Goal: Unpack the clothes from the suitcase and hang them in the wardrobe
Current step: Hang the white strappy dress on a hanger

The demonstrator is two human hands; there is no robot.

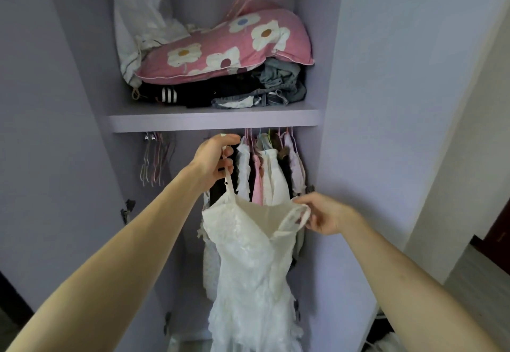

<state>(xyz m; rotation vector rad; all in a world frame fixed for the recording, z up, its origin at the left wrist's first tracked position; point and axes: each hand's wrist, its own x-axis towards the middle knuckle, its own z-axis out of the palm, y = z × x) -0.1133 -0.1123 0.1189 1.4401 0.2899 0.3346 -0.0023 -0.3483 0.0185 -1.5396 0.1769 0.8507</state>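
Note:
A white lace strap dress (248,263) hangs in front of the open lilac wardrobe (328,158). My left hand (214,161) is raised just under the shelf and grips the dress's left strap, possibly with a hanger that I cannot make out. My right hand (324,215) pinches the right strap lower down, so the dress tilts. Behind it several clothes (270,175) hang on hangers at the right of the rail. The suitcase is out of view.
Several empty hangers (154,158) hang at the rail's left end. The shelf (215,121) above carries a pink flowered pillow (229,48), white cloth and folded dark clothes. The wardrobe's door (400,103) stands open on the right, another door (41,131) on the left.

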